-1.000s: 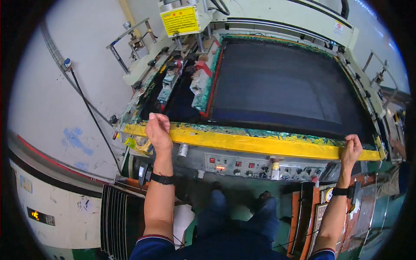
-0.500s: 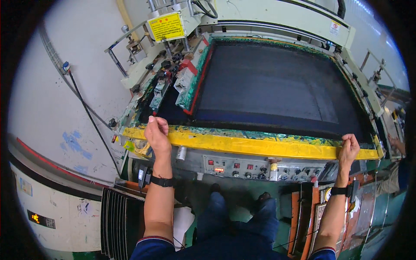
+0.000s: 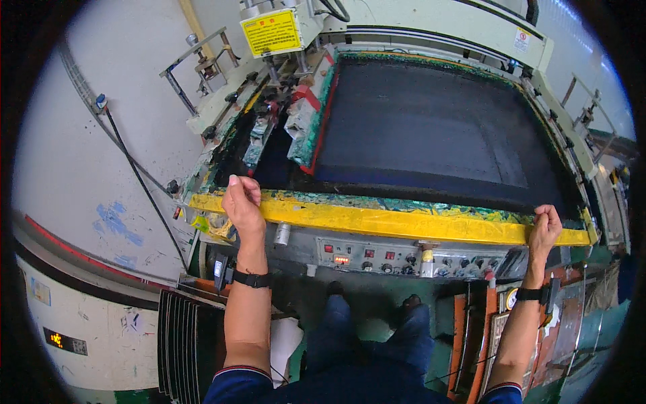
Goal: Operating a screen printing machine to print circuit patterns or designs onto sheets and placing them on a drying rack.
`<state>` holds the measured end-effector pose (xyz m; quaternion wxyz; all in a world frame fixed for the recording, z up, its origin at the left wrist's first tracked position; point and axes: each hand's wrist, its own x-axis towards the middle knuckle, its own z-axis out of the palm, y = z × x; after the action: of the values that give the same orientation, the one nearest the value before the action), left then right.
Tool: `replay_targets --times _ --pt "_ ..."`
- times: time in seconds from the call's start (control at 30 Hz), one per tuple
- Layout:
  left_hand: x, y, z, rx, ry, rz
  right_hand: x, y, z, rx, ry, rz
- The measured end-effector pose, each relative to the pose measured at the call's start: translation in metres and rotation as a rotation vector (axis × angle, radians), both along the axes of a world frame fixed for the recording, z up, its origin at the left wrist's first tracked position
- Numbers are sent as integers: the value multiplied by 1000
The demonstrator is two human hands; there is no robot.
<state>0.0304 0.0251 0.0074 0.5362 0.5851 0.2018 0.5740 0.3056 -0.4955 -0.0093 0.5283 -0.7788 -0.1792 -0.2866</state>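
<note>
Head view: forearms come up from the lower edge, a black wristband (image 3: 252,279) on the left wrist at lower centre-left. Left hand (image 3: 245,202), left of centre: fingers curled in, nearly closed, thumb up, on the left part of the yellow bar (image 3: 377,220). Right hand (image 3: 546,227), right side of frame: also curled, at the bar's right end. Can't tell if either is clamped on the bar or just resting; undersides hidden.

Yellow bar runs across mid-frame between and beyond both hands, front edge of the dark screen (image 3: 424,128). Control panel (image 3: 400,260) sits just below it, lower centre. Screen fills upper centre to right, past the hands. Green-smeared squeegee (image 3: 302,140) with red edge is over its left part, up and right of left hand, apart from it.

Vs 0.5 s ago: squeegee and the yellow label (image 3: 271,32) at upper left-centre have shifted right. Both hands same spots on the bar.
</note>
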Motion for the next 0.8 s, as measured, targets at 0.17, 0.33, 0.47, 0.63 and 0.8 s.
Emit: replay_targets --times 0.17,0.33,0.47,0.63,0.8 --pt "1 0 -1 -5 -6 13 0 -1 0 -4 -9 3" --pt "1 -1 -1 -17 -7 2 0 -2 -1 14 2 29" --pt "1 -1 -1 -2 -19 -3 1 -2 -1 6 -4 27" --pt "1 0 -1 9 2 3 4 -3 -4 22 -8 30" --pt "2 0 -1 3 4 10 8 -7 -8 23 4 45"
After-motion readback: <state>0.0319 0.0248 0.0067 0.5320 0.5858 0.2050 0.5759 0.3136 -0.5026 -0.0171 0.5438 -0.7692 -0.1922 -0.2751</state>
